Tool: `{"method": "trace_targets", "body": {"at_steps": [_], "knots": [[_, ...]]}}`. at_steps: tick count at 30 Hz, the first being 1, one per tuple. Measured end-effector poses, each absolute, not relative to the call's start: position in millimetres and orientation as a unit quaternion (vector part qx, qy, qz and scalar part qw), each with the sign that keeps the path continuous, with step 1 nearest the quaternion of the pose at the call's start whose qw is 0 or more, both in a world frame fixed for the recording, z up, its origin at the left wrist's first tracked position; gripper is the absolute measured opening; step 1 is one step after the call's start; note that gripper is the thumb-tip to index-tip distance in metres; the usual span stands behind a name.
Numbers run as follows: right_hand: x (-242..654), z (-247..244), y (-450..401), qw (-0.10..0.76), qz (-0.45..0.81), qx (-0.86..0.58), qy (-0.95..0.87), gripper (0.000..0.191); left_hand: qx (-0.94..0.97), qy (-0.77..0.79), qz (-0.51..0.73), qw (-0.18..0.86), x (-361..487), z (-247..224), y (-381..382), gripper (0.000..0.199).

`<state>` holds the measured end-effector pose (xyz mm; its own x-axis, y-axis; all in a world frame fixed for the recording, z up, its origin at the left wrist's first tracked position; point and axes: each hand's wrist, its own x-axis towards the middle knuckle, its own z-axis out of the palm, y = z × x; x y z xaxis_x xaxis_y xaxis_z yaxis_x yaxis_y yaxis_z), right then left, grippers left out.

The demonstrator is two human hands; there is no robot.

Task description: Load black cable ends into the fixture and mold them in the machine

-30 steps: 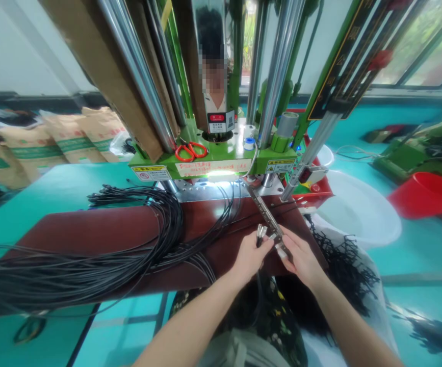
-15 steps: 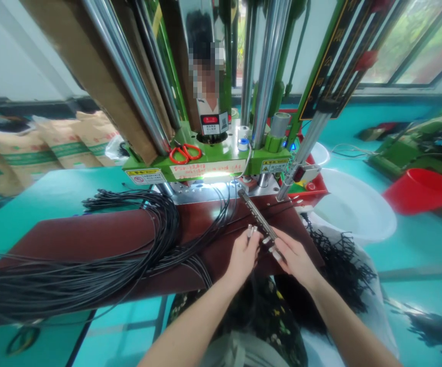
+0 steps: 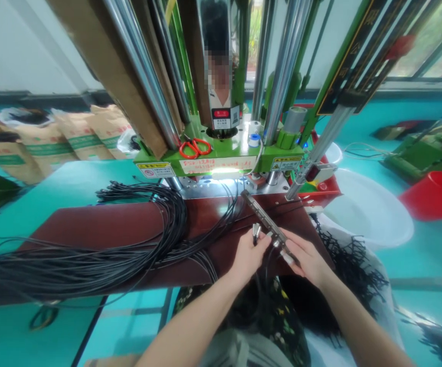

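My left hand [image 3: 249, 257] pinches a small cluster of silver metal cable plugs [image 3: 256, 232], their black leads hanging below. My right hand [image 3: 308, 259] grips the near end of a long narrow metal fixture bar [image 3: 263, 219] that runs diagonally up to the base of the green moulding press [image 3: 221, 153]. Both hands meet over the dark red bench top [image 3: 102, 229], the plug tips close beside the bar. A thick bundle of black cables [image 3: 91, 265] lies across the bench to the left.
Red-handled scissors [image 3: 195, 147] lie on the press ledge. A white basin [image 3: 366, 209] and a red basin [image 3: 435, 193] stand at the right. Brown paper sacks [image 3: 52, 142] line the back left. Black plastic scrap [image 3: 351, 270] is heaped at the right of my lap.
The hands stay together at the bar's near end; the left hand's plugs shifted slightly against the bar. The camera view swayed a little.
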<state>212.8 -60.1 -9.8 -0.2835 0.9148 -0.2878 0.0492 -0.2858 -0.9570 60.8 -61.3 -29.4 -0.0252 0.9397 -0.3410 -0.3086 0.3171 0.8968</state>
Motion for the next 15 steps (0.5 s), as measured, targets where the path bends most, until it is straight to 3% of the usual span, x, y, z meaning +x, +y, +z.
{"method": "trace_targets", "body": {"at_steps": [11,15], "knots": [[209.0,-9.4,-65.6,0.325,0.632,-0.497,-0.498,0.054,0.378,0.515,0.472,0.608,57.1,-32.2,-60.6,0.034],[209.8,-9.0,-66.2,0.316,0.563,-0.483,-0.592,0.05,0.379,0.517,0.453,0.619,55.7,-27.6,-61.2,0.034]]}}
